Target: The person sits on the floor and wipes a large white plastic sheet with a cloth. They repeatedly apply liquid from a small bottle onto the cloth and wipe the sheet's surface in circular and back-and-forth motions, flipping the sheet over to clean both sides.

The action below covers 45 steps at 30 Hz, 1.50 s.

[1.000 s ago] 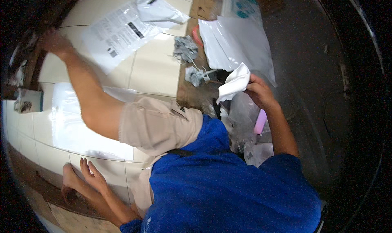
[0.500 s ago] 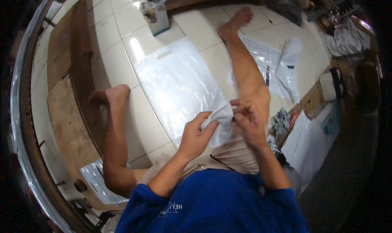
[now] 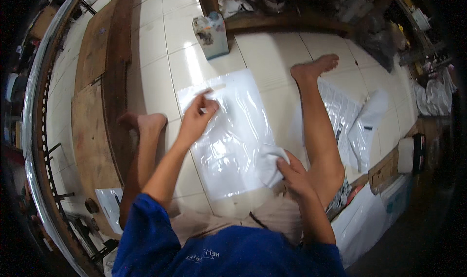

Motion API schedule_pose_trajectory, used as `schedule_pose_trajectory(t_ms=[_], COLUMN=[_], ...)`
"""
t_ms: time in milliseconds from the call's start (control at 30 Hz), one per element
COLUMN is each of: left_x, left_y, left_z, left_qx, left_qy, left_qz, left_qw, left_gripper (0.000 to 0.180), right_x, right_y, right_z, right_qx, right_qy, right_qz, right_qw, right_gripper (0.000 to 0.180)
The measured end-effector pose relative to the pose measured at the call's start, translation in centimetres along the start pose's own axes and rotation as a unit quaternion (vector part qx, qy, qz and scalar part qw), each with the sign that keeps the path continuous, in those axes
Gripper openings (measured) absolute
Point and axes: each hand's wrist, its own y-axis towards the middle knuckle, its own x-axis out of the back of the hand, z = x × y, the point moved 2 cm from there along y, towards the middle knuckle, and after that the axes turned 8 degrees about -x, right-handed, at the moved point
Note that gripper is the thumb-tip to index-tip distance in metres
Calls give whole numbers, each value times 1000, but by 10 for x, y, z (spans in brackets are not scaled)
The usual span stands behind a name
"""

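Observation:
A white plastic bag with a cut-out handle lies flat on the tiles between my legs. My left hand is over its far left part, close to the handle hole. The fingers are half curled and apart, slightly blurred, and nothing shows between them. At the bag's near right edge, my right hand pinches a crumpled white cloth between thumb and fingers. The cloth hangs to the left of that hand, over the bag's edge.
Beyond the bag stands a white and blue container. More printed plastic bags lie right of my right leg. Wooden boards run along the left. White packaging is at the lower right.
My left hand has let go of the cloth and moved forward over the bag. The cloth stays in my right hand alone. The whole view has shifted.

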Motion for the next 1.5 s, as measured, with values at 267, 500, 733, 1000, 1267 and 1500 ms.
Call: schedule_pose_trajectory(t_ms=[267,500,733,1000,1267,1500], left_x=[47,57,25,2,14,15], left_y=[212,215,31,-93,-99,-93], left_z=[66,71,-42,-97,-166,-197], left_qx=[-149,-194,-290,-174,-279,-284], left_qy=[178,64,253,306,454,472], left_qz=[-129,-104,2,60,136,173], left_qw=[964,973,923,934,835,816], left_gripper=[87,60,65,63,66,69], right_x=[26,19,4,-35,-40,-40], right_y=[41,72,66,26,7,3], right_z=[43,59,58,47,16,16], right_qx=[166,32,0,82,137,165], right_qy=[23,163,203,49,190,246], right_qz=[-99,-116,-104,16,90,118], right_qw=[981,979,974,995,968,948], right_gripper=[48,38,40,31,28,26])
